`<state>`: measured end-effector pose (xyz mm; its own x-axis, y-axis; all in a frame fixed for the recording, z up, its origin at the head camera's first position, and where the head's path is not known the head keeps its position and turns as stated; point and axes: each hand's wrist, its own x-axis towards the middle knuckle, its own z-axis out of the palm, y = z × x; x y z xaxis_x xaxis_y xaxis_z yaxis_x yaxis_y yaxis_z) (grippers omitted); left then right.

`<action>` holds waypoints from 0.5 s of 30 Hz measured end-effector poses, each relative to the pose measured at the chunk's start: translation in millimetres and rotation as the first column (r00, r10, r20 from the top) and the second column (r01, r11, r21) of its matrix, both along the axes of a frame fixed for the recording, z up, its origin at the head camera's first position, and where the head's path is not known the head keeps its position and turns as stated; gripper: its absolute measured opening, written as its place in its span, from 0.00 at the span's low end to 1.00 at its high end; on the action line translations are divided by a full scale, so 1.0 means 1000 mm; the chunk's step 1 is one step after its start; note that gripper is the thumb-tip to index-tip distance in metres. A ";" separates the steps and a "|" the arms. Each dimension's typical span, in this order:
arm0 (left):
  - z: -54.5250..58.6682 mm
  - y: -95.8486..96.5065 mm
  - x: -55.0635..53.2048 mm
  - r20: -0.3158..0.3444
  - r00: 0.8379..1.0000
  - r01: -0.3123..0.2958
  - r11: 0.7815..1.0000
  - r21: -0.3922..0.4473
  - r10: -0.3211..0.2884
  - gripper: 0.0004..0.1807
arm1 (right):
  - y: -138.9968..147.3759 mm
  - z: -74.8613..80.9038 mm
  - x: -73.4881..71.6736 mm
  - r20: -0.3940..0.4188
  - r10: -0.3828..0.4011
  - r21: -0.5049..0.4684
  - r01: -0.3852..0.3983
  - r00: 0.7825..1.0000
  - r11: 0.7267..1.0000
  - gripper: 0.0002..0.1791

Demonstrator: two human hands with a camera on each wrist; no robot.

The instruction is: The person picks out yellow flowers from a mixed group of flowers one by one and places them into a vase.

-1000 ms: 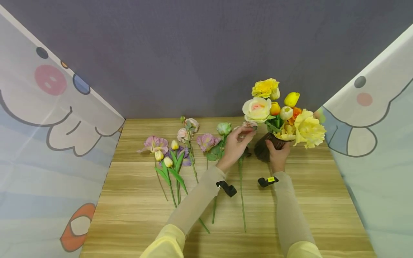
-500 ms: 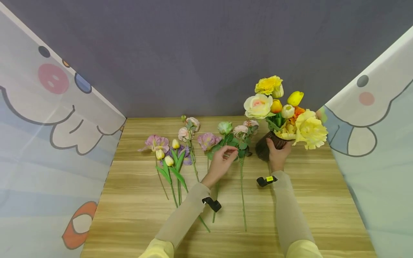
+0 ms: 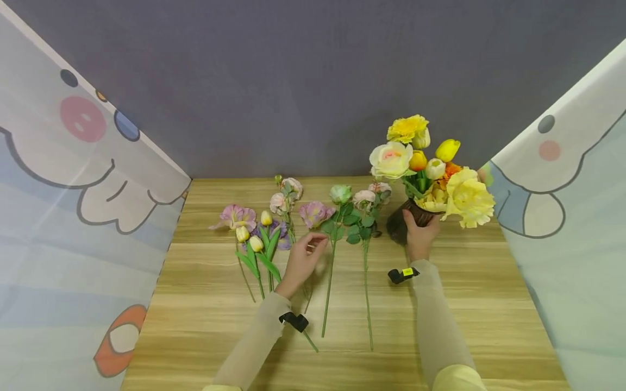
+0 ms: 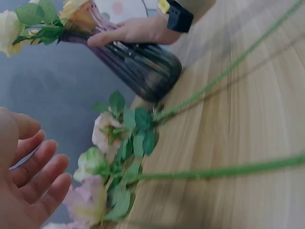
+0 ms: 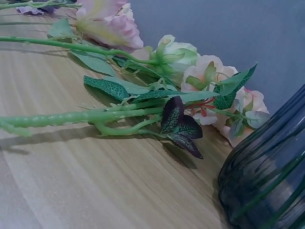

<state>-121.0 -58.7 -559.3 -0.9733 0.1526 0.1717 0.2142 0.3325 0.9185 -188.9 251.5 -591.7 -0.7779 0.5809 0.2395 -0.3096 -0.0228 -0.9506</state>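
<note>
My right hand (image 3: 421, 239) grips the dark ribbed glass vase (image 3: 398, 224) near its neck; the vase leans on the table at the right. Yellow, white and orange artificial flowers fill it, among them a large pale rose (image 3: 391, 160) and a yellow tulip (image 3: 447, 149). Stems show through the glass in the right wrist view. My left hand (image 3: 304, 262) hovers over the stems, its fingers loosely bent and holding nothing. Closest to its fingertips lie a pink-purple flower (image 3: 315, 214) and a green rose (image 3: 340, 194). A pale pink rose spray (image 3: 364, 199) lies beside the vase.
Farther left on the wooden table (image 3: 195, 326) lie several white-yellow tulips (image 3: 256, 244), a mauve flower (image 3: 237, 216) and another pink rose spray (image 3: 280, 203). A grey wall (image 3: 293, 98) stands behind, with printed curtains at both sides.
My left hand has drawn away from the vase, moving left and toward me across the flowers, uncovering the pink rose spray and green rose. The right hand stays on the vase.
</note>
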 end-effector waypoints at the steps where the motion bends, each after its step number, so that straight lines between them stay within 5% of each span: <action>1: -0.001 -0.004 0.001 -0.014 1.000 0.001 1.000 -0.019 -0.001 0.13 | 0.000 0.000 0.000 -0.002 -0.001 -0.002 0.001 1.000 1.000 0.35; 11: -0.013 -0.037 0.015 -0.052 0.993 -0.116 0.982 -0.150 0.109 0.11 | -0.005 0.008 0.006 -0.026 -0.003 -0.002 0.003 1.000 1.000 0.36; 15: -0.022 -0.054 0.021 -0.160 0.960 -0.266 0.928 -0.260 0.231 0.08 | -0.010 0.017 0.010 -0.038 0.003 -0.005 -0.003 0.999 1.000 0.35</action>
